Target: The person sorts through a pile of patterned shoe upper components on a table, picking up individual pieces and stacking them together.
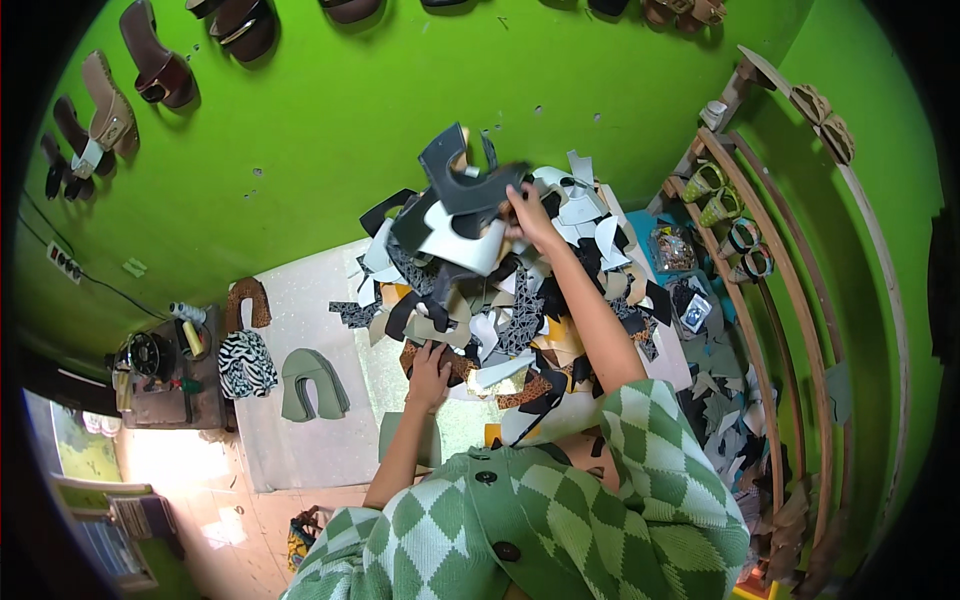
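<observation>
A large heap of cut leather and fabric scraps (485, 327) covers the right part of the table. My right hand (532, 218) is raised over the far side of the heap, its fingers closed on a black leather scrap (480, 192) with a curved cut-out. A white scrap (455, 243) hangs just below it; whether my hand holds that too I cannot tell. My left hand (430, 376) lies on the near left edge of the heap, fingers stretched out, beside a leopard-print scrap (458, 370).
Left on the table (290, 460) lie green U-shaped pieces (313, 385), a zebra-print stack (247, 365) and a brown U-shaped piece (249, 303). A small stand (175, 408) with thread spools is farther left. Wooden racks (765, 255) with sandals stand right; more scraps (718, 365) lie beneath.
</observation>
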`<state>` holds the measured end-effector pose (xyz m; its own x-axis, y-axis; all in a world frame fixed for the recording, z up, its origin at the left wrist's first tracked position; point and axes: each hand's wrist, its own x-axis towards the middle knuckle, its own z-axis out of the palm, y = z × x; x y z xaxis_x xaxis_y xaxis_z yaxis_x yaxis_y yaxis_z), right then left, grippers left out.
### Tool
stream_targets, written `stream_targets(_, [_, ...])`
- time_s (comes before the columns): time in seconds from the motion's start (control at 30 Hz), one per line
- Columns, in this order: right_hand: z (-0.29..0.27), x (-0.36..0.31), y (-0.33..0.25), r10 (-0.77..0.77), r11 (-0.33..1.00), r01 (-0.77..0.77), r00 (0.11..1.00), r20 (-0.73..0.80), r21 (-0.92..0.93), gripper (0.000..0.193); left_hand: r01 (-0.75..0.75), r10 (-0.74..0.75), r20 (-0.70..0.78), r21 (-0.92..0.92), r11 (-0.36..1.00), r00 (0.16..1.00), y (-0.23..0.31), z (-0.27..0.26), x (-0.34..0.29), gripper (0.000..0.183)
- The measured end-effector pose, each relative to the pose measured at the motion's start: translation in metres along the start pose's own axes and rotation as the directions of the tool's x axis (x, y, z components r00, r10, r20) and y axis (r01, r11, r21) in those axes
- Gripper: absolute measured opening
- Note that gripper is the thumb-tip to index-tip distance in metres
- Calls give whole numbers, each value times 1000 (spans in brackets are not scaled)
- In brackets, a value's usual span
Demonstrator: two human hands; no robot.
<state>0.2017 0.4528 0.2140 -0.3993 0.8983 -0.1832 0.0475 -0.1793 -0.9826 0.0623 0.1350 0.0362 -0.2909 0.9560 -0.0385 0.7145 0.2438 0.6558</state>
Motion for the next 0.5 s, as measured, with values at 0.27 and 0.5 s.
stream_targets(0.27, [-55, -61, 147, -7, 508, 131, 989, 148, -851, 93, -57, 42, -98, -158, 986, 994, 31, -9, 11, 60])
stream_targets(0.5, [6, -107, 147, 17, 309, -126, 992, -127, -943, 116, -81, 129, -219, 218, 973, 967, 58, -11, 51, 70])
